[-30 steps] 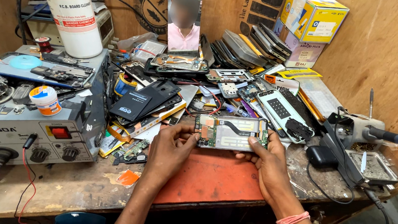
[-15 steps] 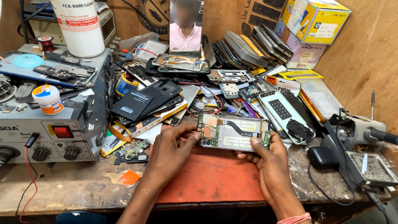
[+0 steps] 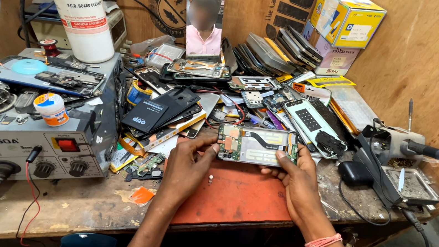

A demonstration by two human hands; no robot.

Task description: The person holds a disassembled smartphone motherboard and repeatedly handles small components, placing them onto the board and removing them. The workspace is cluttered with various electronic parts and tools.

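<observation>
At centre frame, the left hand [image 3: 188, 161] and right hand [image 3: 295, 177] each pinch an end of the opened phone [image 3: 257, 145] above the red mat [image 3: 233, 195], circuit boards and pale battery exposed. At right, a metal tray [image 3: 418, 190] holds grey debris.

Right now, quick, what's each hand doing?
Left hand: closed on the left end of the opened phone, back cover off.
Right hand: closed on its right end, thumb on top.

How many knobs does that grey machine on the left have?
2: both on the grey machine's front panel, one knob beside the hose socket, the other knob just right of it.
</observation>
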